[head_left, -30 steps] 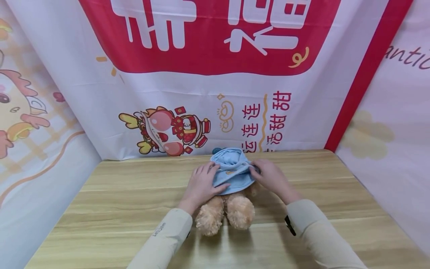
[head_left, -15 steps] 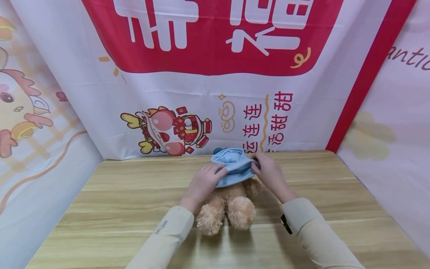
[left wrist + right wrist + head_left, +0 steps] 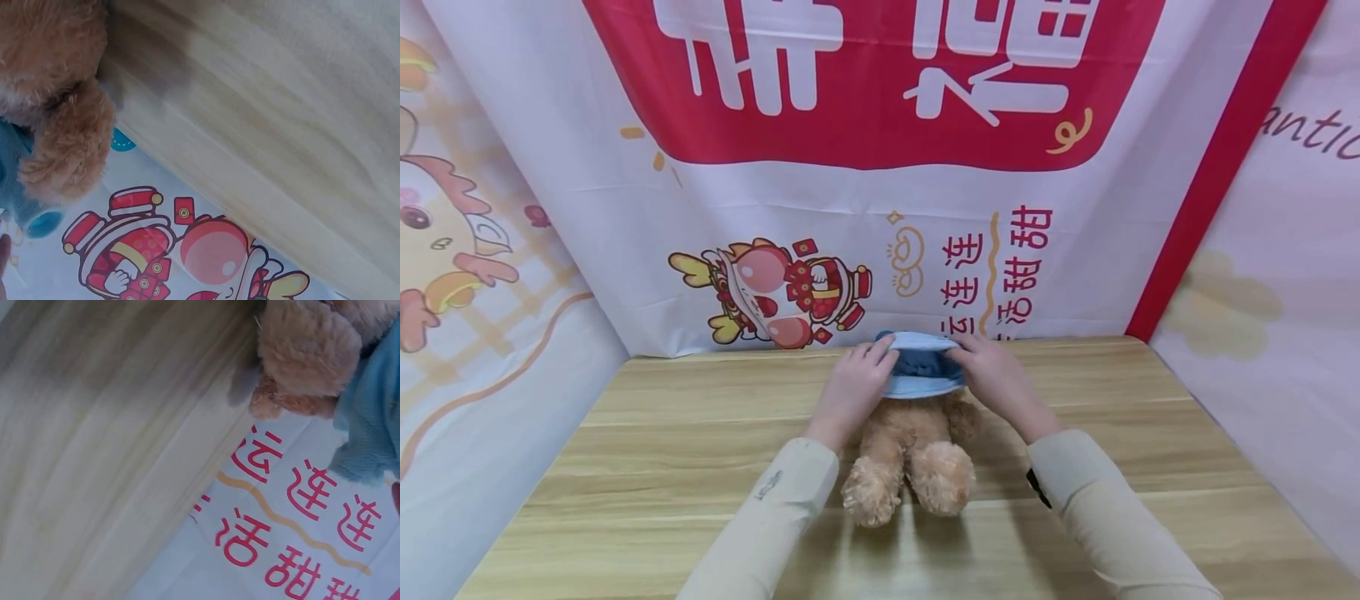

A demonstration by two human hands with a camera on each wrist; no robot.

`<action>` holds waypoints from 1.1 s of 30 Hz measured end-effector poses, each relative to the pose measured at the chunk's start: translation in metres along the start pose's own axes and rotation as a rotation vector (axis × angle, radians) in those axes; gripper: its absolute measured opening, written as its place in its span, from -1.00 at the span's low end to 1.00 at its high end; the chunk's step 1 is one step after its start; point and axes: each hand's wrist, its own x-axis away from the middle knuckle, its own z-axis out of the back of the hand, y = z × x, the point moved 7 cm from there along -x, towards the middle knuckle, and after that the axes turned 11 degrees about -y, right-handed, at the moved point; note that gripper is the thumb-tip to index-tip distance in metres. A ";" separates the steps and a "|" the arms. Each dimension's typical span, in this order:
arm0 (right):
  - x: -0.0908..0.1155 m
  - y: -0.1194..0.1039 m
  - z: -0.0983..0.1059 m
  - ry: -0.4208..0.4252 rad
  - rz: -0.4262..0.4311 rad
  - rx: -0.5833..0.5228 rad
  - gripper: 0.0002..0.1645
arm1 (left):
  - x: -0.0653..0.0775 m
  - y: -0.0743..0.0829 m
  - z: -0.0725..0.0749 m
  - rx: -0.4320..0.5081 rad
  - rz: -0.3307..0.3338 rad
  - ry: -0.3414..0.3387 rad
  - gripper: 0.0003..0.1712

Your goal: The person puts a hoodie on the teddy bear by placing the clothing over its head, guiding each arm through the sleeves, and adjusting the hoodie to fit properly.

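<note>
The left hand point(image 3: 853, 393) holds the near side of a small light-blue garment point(image 3: 925, 387), fingers bent over its left edge. The right hand point(image 3: 997, 382) holds the right edge in the same manner. Each wrist view shows only a sliver of its hand at the frame border, so the exact finger contact cannot be read there.

The garment stretches between the two hands at the upper end of a tan plush toy point(image 3: 910, 427). The toy lies on the desk point(image 3: 700, 467), legs toward the person. Its head cannot be seen in the head view.

Change of state: a second ago the garment reaches down to the tops of the legs; now its hem sits higher, and the belly is uncovered. The opening faces the person and shows a darker blue inside. The left hand is also farther up, near the desk's back edge. In judgement, the lower body is free of the cloth, and the handling is concentrated at the chest and head end.

Outward from the toy, beige sleeves point(image 3: 778, 504) cover both forearms, with a black strap point(image 3: 1039, 490) at the right cuff. A white printed backdrop point(image 3: 820, 196) with red lettering hangs behind the desk.
</note>
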 end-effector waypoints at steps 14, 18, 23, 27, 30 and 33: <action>-0.026 0.015 0.001 -0.203 -0.258 0.036 -0.34 | -0.024 -0.013 -0.002 -0.043 0.110 -0.151 -0.54; -0.028 0.017 -0.001 -0.196 -0.316 0.032 -0.16 | -0.028 -0.015 -0.003 -0.179 0.139 -0.152 -0.53; -0.028 0.015 -0.009 -0.162 -0.350 0.043 -0.09 | -0.030 -0.016 -0.010 -0.288 0.186 -0.174 -0.51; -0.027 0.017 -0.010 -0.090 -0.391 0.066 -0.13 | -0.033 -0.014 -0.010 -0.270 0.221 -0.128 -0.53; -0.027 0.019 -0.008 -0.033 -0.428 0.069 -0.18 | -0.038 -0.013 -0.009 -0.231 0.240 -0.081 -0.53; -0.026 0.021 -0.011 -0.031 -0.463 0.055 -0.25 | -0.042 -0.009 -0.012 -0.150 0.234 -0.102 -0.51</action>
